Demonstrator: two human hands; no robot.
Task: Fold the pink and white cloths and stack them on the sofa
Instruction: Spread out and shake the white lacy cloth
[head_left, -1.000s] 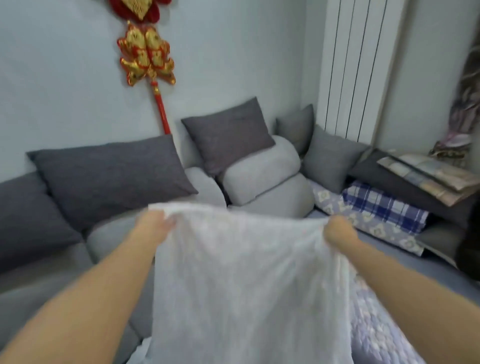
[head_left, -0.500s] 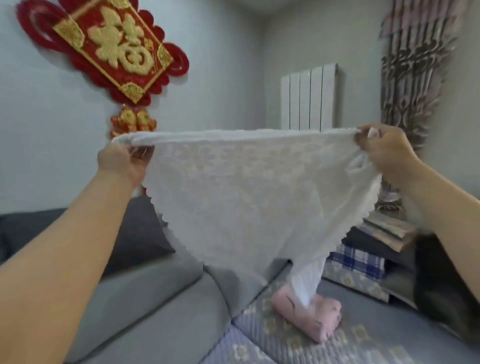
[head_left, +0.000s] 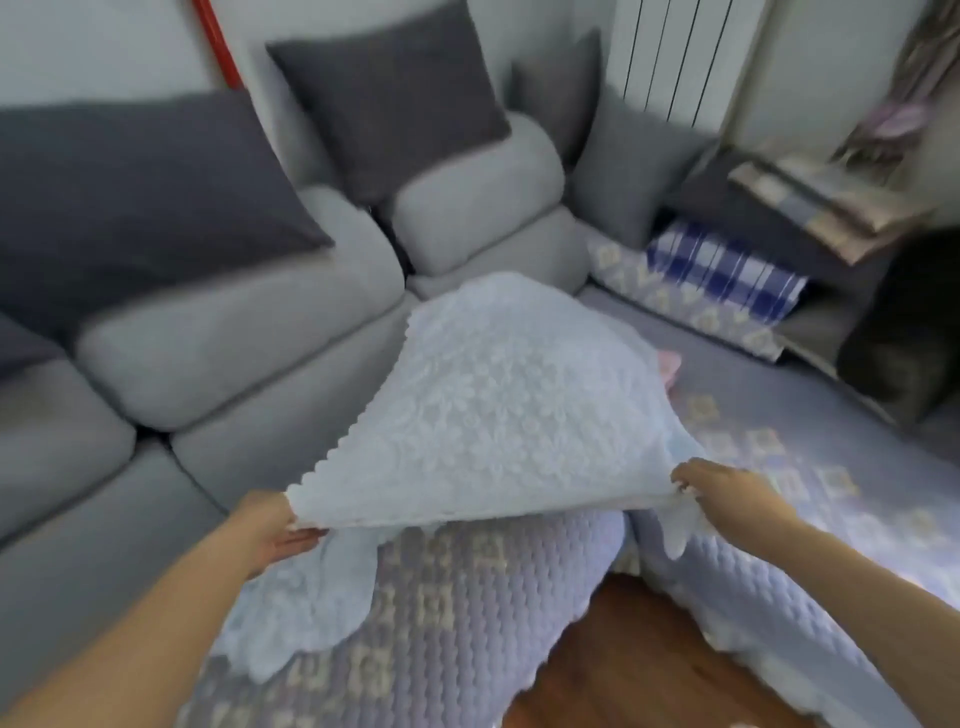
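Since half a second ago, the white cloth (head_left: 498, 410) has dropped from chest height and billows over the sofa (head_left: 234, 332). Left hand (head_left: 270, 530) and right hand (head_left: 719, 486) each pinch a near corner; pink cloth (head_left: 669, 364) peeks beyond the right grip.

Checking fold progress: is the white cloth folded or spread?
Spread: the white cloth billows open over the sofa, left hand and right hand pinching its near corners.

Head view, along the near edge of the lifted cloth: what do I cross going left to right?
left hand gripping one corner → white cloth → right hand pinching the other corner → quilted sofa cover.
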